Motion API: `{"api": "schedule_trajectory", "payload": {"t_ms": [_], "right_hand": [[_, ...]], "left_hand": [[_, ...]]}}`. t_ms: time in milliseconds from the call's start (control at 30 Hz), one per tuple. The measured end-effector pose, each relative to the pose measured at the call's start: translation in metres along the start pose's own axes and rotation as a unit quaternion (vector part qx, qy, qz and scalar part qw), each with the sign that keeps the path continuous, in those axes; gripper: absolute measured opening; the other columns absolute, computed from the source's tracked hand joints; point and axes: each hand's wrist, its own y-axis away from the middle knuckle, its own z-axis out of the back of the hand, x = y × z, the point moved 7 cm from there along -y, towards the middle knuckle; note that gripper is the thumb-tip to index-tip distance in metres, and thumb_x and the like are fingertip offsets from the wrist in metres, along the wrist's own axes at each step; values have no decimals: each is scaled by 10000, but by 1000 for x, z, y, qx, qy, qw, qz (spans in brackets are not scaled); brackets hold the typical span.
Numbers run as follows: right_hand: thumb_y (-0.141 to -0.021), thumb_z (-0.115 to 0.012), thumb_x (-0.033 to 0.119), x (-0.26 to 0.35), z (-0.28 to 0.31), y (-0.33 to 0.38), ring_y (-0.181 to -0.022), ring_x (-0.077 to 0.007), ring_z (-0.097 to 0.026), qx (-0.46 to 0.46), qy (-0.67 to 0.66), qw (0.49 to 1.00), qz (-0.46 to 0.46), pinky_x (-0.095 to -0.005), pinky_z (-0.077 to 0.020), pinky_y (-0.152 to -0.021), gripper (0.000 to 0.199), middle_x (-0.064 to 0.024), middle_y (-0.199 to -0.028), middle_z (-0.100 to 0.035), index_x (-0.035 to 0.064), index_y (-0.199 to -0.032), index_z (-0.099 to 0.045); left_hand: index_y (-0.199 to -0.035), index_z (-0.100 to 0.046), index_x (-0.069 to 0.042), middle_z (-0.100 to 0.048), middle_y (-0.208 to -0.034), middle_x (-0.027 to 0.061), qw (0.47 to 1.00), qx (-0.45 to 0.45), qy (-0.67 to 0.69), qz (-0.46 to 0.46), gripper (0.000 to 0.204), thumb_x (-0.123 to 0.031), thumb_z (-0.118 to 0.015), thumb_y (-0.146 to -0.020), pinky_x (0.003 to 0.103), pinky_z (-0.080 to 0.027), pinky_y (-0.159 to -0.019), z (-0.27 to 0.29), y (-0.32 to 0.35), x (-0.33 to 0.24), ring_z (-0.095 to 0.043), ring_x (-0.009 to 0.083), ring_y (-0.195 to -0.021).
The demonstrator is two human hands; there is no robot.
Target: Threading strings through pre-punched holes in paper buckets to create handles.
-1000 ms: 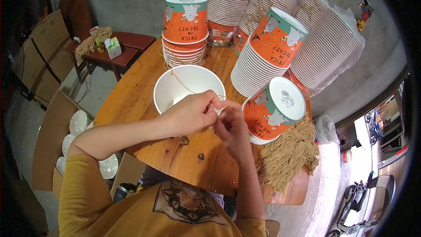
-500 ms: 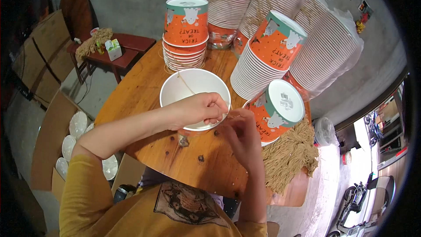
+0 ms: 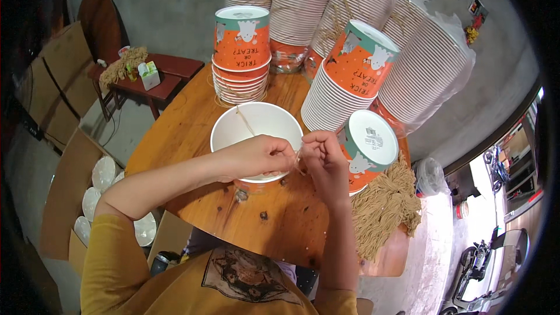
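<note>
A white-lined paper bucket stands upright on the wooden table in front of me. A thin tan cord runs from its far left wall down inside toward my hands. My left hand reaches across the bucket's mouth, its fingers closed on the cord at the right rim. Close beside it, just outside that rim, my right hand pinches the cord's end. The fingers partly hide the cord and the rim where they meet.
Upside-down orange and green paper buckets stand in a short stack behind and a taller stack to the right. A nearer bucket stands by a tan cord bundle. A carton with white-lined buckets sits at left.
My right hand has come up closer to my left, its fingers now pinching at the rim. The left hand stays over the bucket. The whole view has shifted slightly.
</note>
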Motion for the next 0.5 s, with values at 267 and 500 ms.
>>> {"api": "schedule_trajectory", "payload": {"t_ms": [267, 500], "right_hand": [[-865, -639, -2, -4, 13, 23, -717, -129, -566, -38, 109, 991, 66, -241, -466, -611, 119, -51, -870, -543, 21, -954, -565], [-795, -712, 6, 17, 3, 40, -709, -212, -571, -78, 276, 953, 96, -297, -469, -600, 178, -76, -857, -549, 52, -906, -581]], "left_hand": [[-926, -629, -42, -558, -778, -29, 999, -6, 34, 37, 150, -178, -587, -878, 204, -401, -610, 3, -6, 8, -484, 50, -685], [-958, -614, -48, -568, -801, -45, 999, 4, 25, 39, 145, -189, -608, -926, 185, -411, -613, -1, -7, 6, -487, 31, -675]]}}
